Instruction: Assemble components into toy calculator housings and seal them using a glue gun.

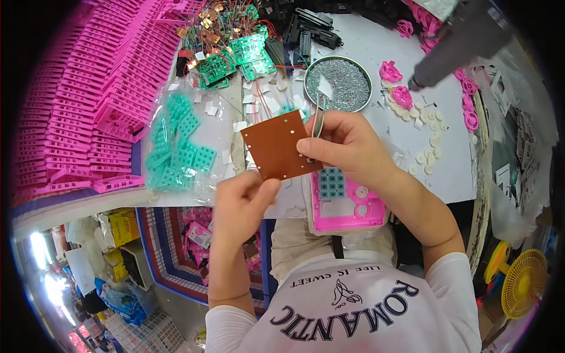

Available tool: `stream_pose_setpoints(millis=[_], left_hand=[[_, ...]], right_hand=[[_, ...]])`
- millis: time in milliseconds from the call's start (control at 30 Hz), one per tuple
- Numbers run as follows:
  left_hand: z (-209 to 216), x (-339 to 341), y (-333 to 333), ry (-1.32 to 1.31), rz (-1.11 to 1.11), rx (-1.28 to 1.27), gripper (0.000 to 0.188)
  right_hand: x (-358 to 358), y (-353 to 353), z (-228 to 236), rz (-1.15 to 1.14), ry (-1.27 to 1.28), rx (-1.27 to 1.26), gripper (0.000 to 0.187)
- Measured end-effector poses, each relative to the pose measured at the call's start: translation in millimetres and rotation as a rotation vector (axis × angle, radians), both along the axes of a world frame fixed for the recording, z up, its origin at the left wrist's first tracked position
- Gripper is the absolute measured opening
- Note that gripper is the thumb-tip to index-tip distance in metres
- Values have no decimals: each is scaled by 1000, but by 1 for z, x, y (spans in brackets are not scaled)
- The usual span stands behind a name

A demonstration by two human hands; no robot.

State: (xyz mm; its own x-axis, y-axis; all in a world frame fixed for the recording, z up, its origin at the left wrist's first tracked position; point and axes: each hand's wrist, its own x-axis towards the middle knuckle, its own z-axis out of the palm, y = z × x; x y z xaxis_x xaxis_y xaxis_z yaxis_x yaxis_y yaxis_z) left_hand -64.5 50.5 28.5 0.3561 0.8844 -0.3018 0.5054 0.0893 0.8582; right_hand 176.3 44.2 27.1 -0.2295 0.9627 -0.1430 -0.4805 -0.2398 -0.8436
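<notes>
My right hand [347, 144] grips a brown circuit board [275, 147] by its right edge, thumb on the flat face. Small pale holes dot the board's edges, and thin wires [318, 126] rise between my fingers. Close to the board's lower left corner is my left hand [244, 203], slightly blurred with its fingers partly curled; whether it touches the board I cannot tell. Below the board, in front of my lap, lies a pink plastic casing [347, 220] with a blue-green rubber keypad [332, 183] set in it.
A round tin of small screws [338, 76] stands beyond my right hand, near a dark power tool [459, 47]. Left are teal keypads [179, 147] in clear plastic and stacked pink casings [88, 100]. Green circuit boards [250, 53] lie behind; white discs [432, 141] lie right.
</notes>
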Motion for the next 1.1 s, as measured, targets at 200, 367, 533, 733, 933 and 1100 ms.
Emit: stream_pose_setpoints(millis=[200, 367, 533, 733, 933, 1100], left_hand=[[11, 13, -12, -20, 249, 794, 41], [-19, 38, -22, -907, 162, -129, 44], [-29, 55, -28, -1135, 260, -159, 32], [-32, 62, -29, -1171, 335, -107, 30], [-37, 64, -31, -1069, 340, 129, 41], [-33, 59, -29, -1034, 213, 126, 45]], right_hand=[[1, -7, 6, 88, -303, 210, 15], [-13, -17, 16, 34, -57, 103, 15], [-17, -36, 0, -181, 146, -92, 11], [-17, -42, -11, -315, 184, -19, 11], [-16, -32, -3, -304, -17, 119, 12], [-4, -24, 5, 115, -99, 80, 20]])
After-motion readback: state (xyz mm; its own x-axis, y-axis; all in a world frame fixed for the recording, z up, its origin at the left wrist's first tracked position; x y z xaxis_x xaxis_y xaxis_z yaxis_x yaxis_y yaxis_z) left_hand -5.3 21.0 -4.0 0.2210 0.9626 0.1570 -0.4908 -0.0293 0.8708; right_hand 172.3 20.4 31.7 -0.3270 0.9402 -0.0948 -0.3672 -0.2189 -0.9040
